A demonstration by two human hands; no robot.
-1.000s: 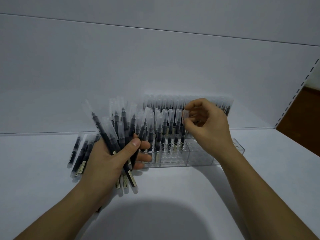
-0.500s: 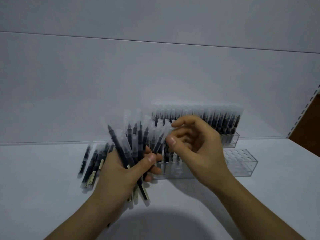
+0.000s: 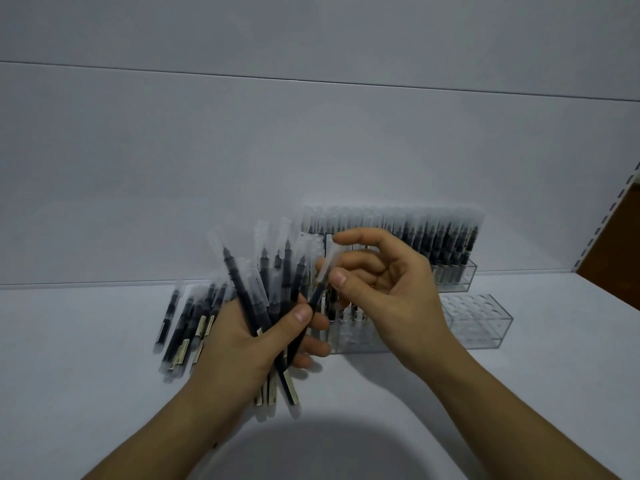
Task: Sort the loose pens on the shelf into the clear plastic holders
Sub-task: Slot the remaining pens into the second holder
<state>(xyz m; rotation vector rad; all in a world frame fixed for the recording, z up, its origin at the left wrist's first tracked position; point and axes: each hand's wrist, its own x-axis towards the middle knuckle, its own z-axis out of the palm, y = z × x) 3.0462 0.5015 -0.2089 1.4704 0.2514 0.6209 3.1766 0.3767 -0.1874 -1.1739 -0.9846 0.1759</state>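
Black pens [image 3: 263,282] with clear caps are fanning from the left hand [image 3: 242,337] at frame centre, its fingers [image 3: 318,348] clamping round them, while the right hand [image 3: 388,292] is pinching one pen [image 3: 320,289] by its cap just beside them. More loose pens [image 3: 187,323] are lying on the white shelf [image 3: 69,375] at left; two clear plastic holders [image 3: 485,323] are standing at centre right, the rear one [image 3: 460,278] packed.

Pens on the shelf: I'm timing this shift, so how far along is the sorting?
Done: the rear holder looks full. In hand: the left hand grips a bundle of pens; the right hand pinches one pen. Left: the front holder has empty holes at its right end, and loose pens lie on the shelf.
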